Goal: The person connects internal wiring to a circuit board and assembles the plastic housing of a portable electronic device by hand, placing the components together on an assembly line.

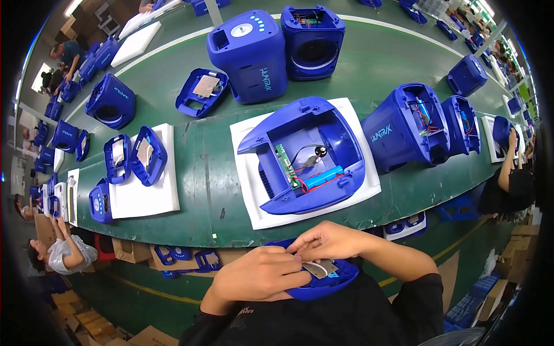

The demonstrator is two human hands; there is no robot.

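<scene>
Close to my body, below the bench edge, I hold a blue plastic cover point(330, 286), its inner side facing up. A grey-beige plate and a curved white strip point(330, 266) show inside it. My left hand point(259, 277) wraps round the cover's left side. Over the cover's far part, my right hand point(326, 241) has thumb and forefinger pinched together beside the left thumb; what lies between them is hidden. Beyond my hands, an open blue speaker housing point(271, 135) lies on a white foam pad point(246, 183), with a green circuit board, a light-blue battery pack point(323, 177) and red and black wires inside.
Blue speaker housings point(254, 63) stand along the far side of the green bench point(213, 173), others point(398, 130) to the right. More covers point(149, 155) rest on a white pad at left. Co-workers sit left point(72, 254) and right point(508, 184); cardboard boxes are below.
</scene>
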